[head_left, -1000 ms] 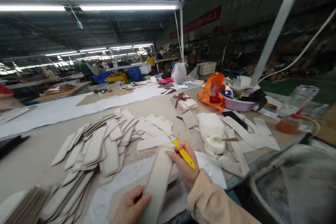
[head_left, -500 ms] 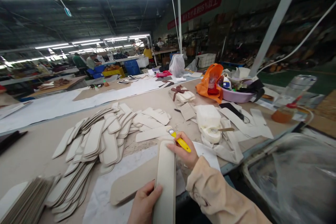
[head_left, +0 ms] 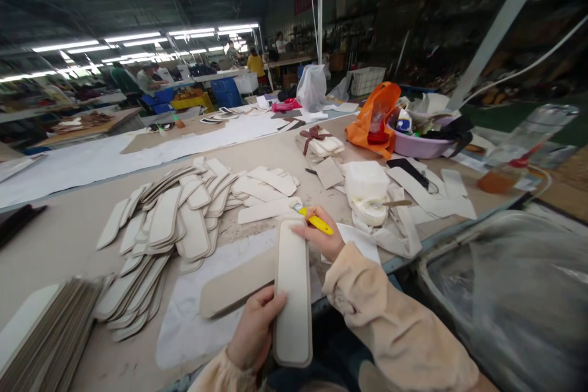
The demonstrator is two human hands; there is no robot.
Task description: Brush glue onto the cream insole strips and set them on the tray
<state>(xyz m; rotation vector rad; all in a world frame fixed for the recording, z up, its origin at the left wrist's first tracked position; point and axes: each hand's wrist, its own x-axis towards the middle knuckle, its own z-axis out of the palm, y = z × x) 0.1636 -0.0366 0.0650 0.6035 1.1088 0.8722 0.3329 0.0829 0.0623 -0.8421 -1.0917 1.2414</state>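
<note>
A long pale panel with rounded corners (head_left: 294, 294) is held upright over the table's near edge. My left hand (head_left: 257, 324) grips its left side, thumb on the face. My right hand (head_left: 324, 236) is closed around a small brush with a yellow handle (head_left: 321, 224), and its fingers also touch the panel's top right. The brush's bristles point left, just above the panel's top end. Beneath, a beige panel (head_left: 239, 282) lies on a white sheet (head_left: 184, 324). Another pale strip (head_left: 261, 211) lies just beyond the brush.
Piles of pale panels (head_left: 163, 214) spread on the left, with a neat stack (head_left: 50, 324) nearer. To the right are a white tub (head_left: 366, 180), an orange bag (head_left: 367, 128), a lilac basin (head_left: 420, 146) and a bottle of amber liquid (head_left: 500, 177). Clear plastic (head_left: 519, 294) fills the lower right.
The view has tilted downward, so more of the held panel's lower end and my left sleeve show. Both hands keep their hold on the panel and brush.
</note>
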